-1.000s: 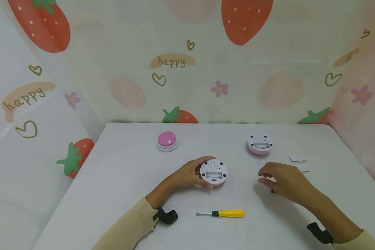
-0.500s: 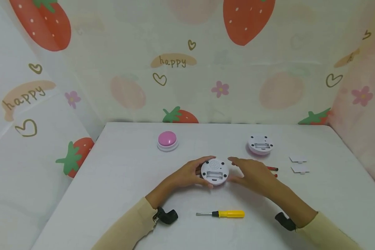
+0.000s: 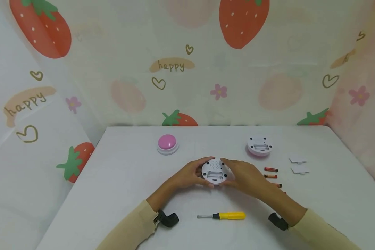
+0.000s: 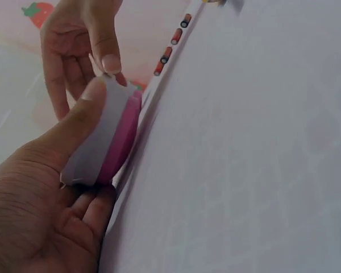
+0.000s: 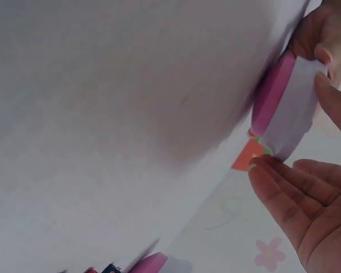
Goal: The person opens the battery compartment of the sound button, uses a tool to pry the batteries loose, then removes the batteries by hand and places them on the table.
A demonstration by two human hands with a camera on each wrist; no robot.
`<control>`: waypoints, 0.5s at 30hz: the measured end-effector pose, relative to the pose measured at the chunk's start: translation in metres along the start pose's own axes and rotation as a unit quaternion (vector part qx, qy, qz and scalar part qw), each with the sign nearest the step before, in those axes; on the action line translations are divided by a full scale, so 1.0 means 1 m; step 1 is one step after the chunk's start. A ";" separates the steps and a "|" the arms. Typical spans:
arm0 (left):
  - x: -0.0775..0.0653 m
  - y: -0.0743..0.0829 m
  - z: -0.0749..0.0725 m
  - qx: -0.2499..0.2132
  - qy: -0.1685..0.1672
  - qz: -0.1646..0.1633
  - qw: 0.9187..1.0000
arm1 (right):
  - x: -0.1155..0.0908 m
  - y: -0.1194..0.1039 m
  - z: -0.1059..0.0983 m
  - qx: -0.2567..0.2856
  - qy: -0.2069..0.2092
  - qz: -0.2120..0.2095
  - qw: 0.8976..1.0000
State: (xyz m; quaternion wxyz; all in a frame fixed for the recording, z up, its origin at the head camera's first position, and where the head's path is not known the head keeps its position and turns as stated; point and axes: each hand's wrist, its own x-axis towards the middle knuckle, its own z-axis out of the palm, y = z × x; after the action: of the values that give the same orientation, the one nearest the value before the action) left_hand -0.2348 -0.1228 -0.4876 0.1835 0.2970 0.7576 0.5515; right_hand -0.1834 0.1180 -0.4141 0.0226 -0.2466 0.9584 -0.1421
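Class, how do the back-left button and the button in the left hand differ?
The back-left button stands pink dome up; the held button is turned over, its open battery compartment showing. The back-left button is untouched; the left hand grips the held button. Both are round, pink and white.

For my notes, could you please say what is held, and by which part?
The left hand grips the nearest button by its edge; whether the right hand grips it is unclear.
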 end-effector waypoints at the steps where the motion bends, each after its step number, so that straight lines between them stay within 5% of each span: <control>1: 0.000 0.000 0.000 -0.002 0.004 -0.003 1.000 | 0.001 0.000 0.001 0.002 0.002 -0.001 1.000; 7: 0.007 0.009 -0.005 -0.008 0.026 -0.020 0.999 | 0.012 0.001 0.001 -0.009 0.021 -0.005 1.000; 15: 0.043 0.017 -0.021 0.034 0.025 -0.040 0.998 | 0.036 0.017 -0.011 0.018 0.026 0.017 0.999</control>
State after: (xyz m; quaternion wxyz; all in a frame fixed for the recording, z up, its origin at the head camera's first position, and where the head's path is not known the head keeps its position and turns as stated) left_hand -0.2760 -0.1060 -0.4629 0.1768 0.2585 0.7915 0.5248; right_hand -0.2247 0.1180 -0.4076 0.0046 -0.2257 0.9600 -0.1658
